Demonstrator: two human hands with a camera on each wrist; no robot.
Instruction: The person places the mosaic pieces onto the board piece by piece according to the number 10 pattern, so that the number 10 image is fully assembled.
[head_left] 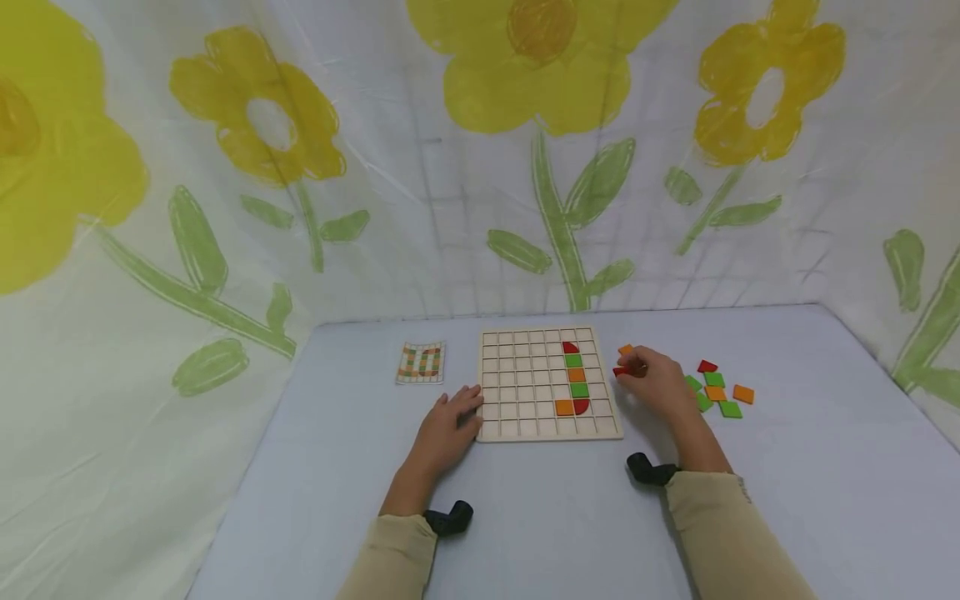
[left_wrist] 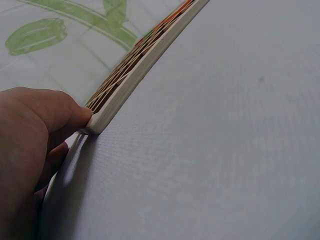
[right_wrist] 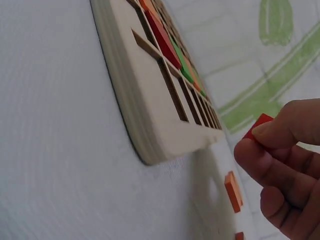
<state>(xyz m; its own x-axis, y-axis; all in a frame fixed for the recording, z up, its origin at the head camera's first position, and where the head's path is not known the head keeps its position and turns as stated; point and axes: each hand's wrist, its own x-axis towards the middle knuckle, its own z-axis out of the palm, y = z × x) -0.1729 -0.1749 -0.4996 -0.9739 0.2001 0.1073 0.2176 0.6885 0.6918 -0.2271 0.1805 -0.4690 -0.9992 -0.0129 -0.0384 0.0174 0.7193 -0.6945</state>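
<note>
A wooden grid board lies flat on the table. My left hand rests at its left edge; up close, the thumb touches the near corner. Off the board's right side, my right hand pinches a small red tile between thumb and index finger, above the table. On the board, a column runs from a rounded red tile through green and orange tiles down to another rounded red tile. An orange tile sits left of that lower red one.
Loose red, green and orange tiles lie scattered right of my right hand, some partly hidden behind it. An orange tile lies just beyond its fingers. A small pattern card is left of the board. A flower-printed curtain hangs behind.
</note>
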